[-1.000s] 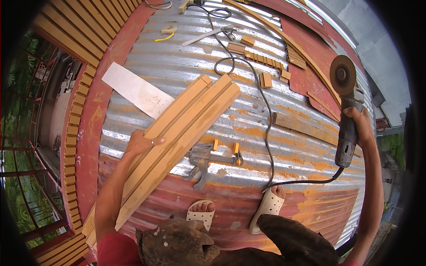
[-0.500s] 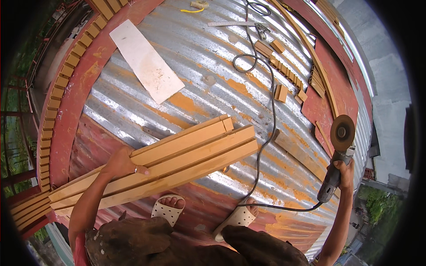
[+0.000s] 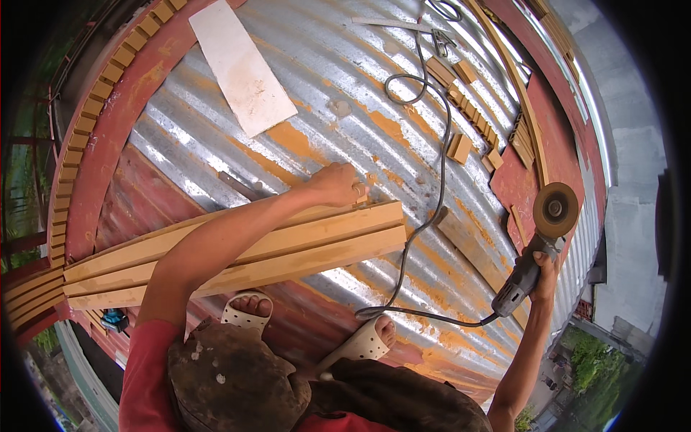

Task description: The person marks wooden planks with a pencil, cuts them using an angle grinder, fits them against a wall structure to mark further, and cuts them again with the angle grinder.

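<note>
My right hand (image 3: 545, 277) grips a grey and black angle grinder (image 3: 520, 277), raised at the right with its brown disc (image 3: 556, 209) pointing away from me. Several long wooden planks (image 3: 309, 241) lie side by side across the left and middle, their right ends near the grinder's cord (image 3: 407, 263). My left arm reaches over them. The left hand (image 3: 335, 186) is closed at the end of the farthest plank, with curled fingers covering most of that end; a bit of wood shows beside the fingers.
Rusty corrugated metal sheets (image 3: 345, 129) lie underfoot, near my sandals (image 3: 248, 309). A white board (image 3: 245, 68) lies at the far left. Several short wooden blocks (image 3: 461, 147) and a long curved strip (image 3: 522, 93) are at the far right. A loose board (image 3: 479, 248) lies beyond the cord.
My left hand has moved from the planks' middle to the far plank's right end. The grinder has shifted slightly left and nearer, still in my right hand. The view has shifted.
</note>
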Demonstrator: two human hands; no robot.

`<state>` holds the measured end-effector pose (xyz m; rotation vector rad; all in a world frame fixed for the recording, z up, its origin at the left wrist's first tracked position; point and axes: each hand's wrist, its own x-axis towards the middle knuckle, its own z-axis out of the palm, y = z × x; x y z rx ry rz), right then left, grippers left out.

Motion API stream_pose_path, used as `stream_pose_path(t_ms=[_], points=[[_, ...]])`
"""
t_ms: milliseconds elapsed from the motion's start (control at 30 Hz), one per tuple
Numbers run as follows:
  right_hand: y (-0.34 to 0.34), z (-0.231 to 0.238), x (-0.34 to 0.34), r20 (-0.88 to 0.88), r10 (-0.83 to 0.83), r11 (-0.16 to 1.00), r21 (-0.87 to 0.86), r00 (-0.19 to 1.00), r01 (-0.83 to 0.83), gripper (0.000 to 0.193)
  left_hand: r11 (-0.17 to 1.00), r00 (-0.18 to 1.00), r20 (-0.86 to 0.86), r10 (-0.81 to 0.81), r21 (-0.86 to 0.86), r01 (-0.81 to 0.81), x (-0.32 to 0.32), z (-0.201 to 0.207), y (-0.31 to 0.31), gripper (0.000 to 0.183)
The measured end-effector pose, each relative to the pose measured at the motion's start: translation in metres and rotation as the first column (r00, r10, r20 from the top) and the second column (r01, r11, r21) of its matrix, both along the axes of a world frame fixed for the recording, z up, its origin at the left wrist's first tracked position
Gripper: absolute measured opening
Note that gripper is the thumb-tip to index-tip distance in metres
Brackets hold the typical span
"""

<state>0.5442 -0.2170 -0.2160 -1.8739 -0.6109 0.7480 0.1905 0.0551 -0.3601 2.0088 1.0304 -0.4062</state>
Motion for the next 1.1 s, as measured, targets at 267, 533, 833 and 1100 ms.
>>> stream_pose_path(t_ms=[267, 533, 833, 1100], points=[[-0.007, 0.003, -0.007, -0.062, 0.032, 0.996, -0.079, 0.998, -0.037, 0.050, 0.877, 0.898, 0.129, 0.421, 0.197, -0.439, -0.006, -0.005, -0.002, 0.058], [0.011, -0.012, -0.017, -0.256, 0.011, 0.999, -0.040, 0.967, -0.022, 0.045, 0.905, 0.617, 0.774, 0.141, 0.151, -0.397, -0.019, 0.060, -0.057, 0.039], [0.102, -0.077, -0.097, -0.730, -0.036, 0.973, 0.130, 0.683, 0.189, 0.039, 0.975, 0.686, 0.698, 0.206, -0.203, -0.087, 0.054, 0.086, -0.177, 0.043], [0.104, -0.064, -0.111, -0.735, 0.041, 0.966, 0.202, 0.677, 0.161, 0.039, 0.997, 0.611, 0.789, -0.069, 0.070, 0.023, 0.032, 0.078, -0.167, 0.024]])
